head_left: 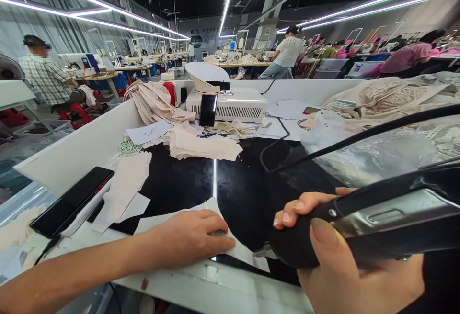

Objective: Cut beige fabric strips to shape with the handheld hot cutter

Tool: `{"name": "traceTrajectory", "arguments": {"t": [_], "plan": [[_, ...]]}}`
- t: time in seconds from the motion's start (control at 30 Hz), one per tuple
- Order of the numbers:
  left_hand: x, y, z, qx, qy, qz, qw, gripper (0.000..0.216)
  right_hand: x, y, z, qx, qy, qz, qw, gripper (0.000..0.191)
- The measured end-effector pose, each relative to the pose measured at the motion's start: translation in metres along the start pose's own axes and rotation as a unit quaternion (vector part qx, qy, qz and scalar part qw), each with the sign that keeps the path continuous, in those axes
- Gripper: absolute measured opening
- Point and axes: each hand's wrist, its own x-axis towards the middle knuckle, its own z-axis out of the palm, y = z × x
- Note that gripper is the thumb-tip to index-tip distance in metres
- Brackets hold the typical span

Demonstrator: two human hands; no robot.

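Observation:
My left hand [187, 237] lies palm down on a thin, pale cut piece [247, 255] at the near edge of the glossy black work surface [237, 189]. Its fingers are stretched forward and slightly bent, with nothing gripped. Wrapped round a black hand tool [381, 216] with a silver metal strip on its side, my right hand [359, 275] is closed at the lower right. A small, light-coloured tip shows beneath the tool's rounded end, close to the cut piece. The frame does not show exactly what kind of tool it is.
Stacked beige pieces [204, 145] lie farther back, before a vented white box [230, 103] and a phone [208, 109]. Another phone [74, 201] lies left. A black cord [377, 131] crosses the right side, above a clear plastic bag [373, 151]. Several people work beyond.

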Motion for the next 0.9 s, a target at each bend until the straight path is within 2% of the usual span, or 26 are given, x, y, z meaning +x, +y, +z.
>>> {"name": "traceTrajectory", "arguments": {"t": [0.13,0.3,0.4,0.57,0.73,0.9], "plan": [[-0.001,0.004,0.001,0.003,-0.001,-0.001,1.0,0.014,0.002,-0.004,0.0,-0.008,-0.003,0.025,1.0,0.043],[-0.002,0.011,-0.001,0.006,0.001,-0.005,1.0,0.016,0.002,-0.007,0.018,0.03,0.023,0.012,0.999,0.039],[-0.001,0.015,-0.001,0.005,0.009,-0.002,1.0,0.017,0.001,-0.006,0.026,0.049,0.017,0.007,0.999,0.04],[0.002,0.019,-0.001,-0.001,0.002,0.0,1.0,0.017,-0.002,-0.001,0.026,0.037,0.0,0.003,0.999,0.044],[0.0,0.017,0.001,-0.009,0.027,-0.007,1.0,0.021,-0.002,0.002,0.025,0.028,-0.005,0.011,1.0,0.043],[-0.002,0.016,0.004,-0.013,0.048,-0.007,0.999,0.027,-0.001,0.003,0.031,0.064,0.007,0.023,0.998,0.042]]}}
